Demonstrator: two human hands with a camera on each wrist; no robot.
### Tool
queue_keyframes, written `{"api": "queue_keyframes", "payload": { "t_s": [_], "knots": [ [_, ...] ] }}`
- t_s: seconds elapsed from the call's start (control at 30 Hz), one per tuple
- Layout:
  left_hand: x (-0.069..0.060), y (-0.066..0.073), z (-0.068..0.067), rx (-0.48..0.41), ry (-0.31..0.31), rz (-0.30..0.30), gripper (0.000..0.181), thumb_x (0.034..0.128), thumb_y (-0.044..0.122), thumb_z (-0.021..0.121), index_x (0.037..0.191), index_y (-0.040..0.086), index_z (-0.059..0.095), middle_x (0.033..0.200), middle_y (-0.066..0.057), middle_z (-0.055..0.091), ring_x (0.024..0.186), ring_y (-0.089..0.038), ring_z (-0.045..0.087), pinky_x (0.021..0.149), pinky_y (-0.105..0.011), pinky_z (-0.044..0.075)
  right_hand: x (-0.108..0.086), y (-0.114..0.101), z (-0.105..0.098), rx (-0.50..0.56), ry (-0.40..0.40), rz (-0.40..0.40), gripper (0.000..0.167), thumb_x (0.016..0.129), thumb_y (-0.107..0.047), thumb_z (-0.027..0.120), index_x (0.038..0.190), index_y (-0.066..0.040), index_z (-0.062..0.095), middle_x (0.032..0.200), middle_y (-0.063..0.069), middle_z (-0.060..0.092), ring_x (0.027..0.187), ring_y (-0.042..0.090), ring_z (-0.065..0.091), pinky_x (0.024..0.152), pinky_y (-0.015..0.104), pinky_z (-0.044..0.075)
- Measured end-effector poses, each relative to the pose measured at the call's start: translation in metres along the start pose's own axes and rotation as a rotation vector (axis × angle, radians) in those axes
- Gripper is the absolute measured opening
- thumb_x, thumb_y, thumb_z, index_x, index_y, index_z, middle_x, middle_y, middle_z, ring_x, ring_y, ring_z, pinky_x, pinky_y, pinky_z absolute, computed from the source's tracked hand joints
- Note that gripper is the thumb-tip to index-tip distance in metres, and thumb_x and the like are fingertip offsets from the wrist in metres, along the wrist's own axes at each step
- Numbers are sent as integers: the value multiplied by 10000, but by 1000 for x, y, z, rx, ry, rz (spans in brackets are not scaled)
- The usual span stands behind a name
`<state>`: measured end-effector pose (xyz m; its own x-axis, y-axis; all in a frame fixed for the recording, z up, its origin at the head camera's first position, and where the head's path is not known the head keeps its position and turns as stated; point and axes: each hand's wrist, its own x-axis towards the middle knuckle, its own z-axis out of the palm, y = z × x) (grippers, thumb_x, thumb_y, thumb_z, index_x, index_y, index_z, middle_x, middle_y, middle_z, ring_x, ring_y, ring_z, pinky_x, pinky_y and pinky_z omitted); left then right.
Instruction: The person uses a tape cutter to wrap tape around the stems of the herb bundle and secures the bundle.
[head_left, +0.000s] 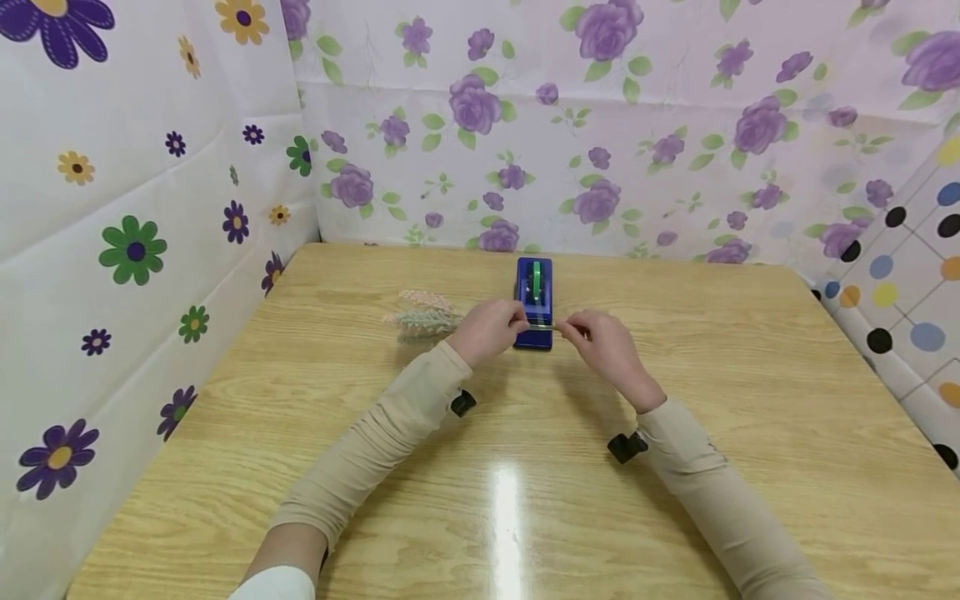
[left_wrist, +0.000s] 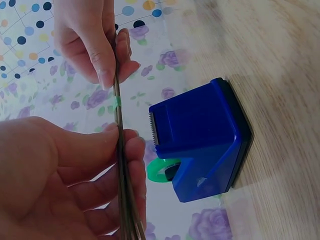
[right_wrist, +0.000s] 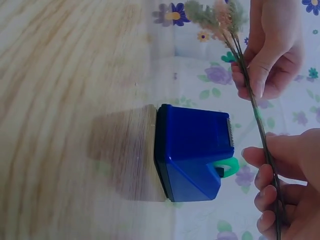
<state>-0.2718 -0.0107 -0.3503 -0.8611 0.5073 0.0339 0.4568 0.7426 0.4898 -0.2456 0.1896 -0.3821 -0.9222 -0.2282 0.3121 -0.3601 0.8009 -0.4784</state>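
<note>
Both hands hold a bunch of artificial flowers by its thin dark stems above a blue tape dispenser point(head_left: 534, 292). My left hand point(head_left: 489, 332) grips the stems nearer the blooms. My right hand point(head_left: 604, 348) pinches the lower stems farther along. The pale pink and grey-green blooms point(head_left: 423, 323) point left in the head view. Between the hands, a shiny green-tinted band, seemingly tape, shows on the stems point(left_wrist: 118, 102). The dispenser carries a green tape roll point(right_wrist: 229, 167), and its toothed cutter point(left_wrist: 153, 128) faces the stems, apart from them in the wrist views.
The wooden table point(head_left: 420, 508) extends around the hands. A flower-patterned cloth point(head_left: 637, 167) stands behind it, with another patterned cloth point(head_left: 135, 333) at the left and a dotted one point(head_left: 900, 292) at the right. Small black wrist devices point(head_left: 627, 447) sit on the sleeves.
</note>
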Motion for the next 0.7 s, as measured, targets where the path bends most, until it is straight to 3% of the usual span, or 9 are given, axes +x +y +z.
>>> {"api": "queue_keyframes", "payload": {
  "t_s": [0.17,0.4,0.53,0.7],
  "knots": [
    [1,-1,0,-22,19,-13,179,983,168,577,1026,38,693,960,-91,702,740,-158,595,678,-287,492,1,0,1,6,25,0,217,967,-216,608,933,-39,729,856,113,691,712,200,560,656,323,446],
    [3,-1,0,-10,23,-20,81,963,143,606,956,69,638,909,-70,661,741,-164,581,650,-271,462,3,-1,2,18,56,-4,144,944,-187,642,909,-60,700,882,108,686,770,217,589,695,350,465],
    [5,-3,0,1,-46,-15,96,990,141,556,989,49,581,892,-63,620,735,-157,550,641,-257,446,4,-1,2,22,54,-11,169,953,-212,630,913,-64,700,852,103,692,723,209,582,657,342,459],
    [9,-6,0,10,-178,-46,343,1052,234,414,998,-24,633,716,-16,537,601,-126,467,582,-240,392,5,1,2,24,25,30,333,1020,-278,505,925,-42,721,836,155,706,581,167,478,565,291,369]
  ]
}}
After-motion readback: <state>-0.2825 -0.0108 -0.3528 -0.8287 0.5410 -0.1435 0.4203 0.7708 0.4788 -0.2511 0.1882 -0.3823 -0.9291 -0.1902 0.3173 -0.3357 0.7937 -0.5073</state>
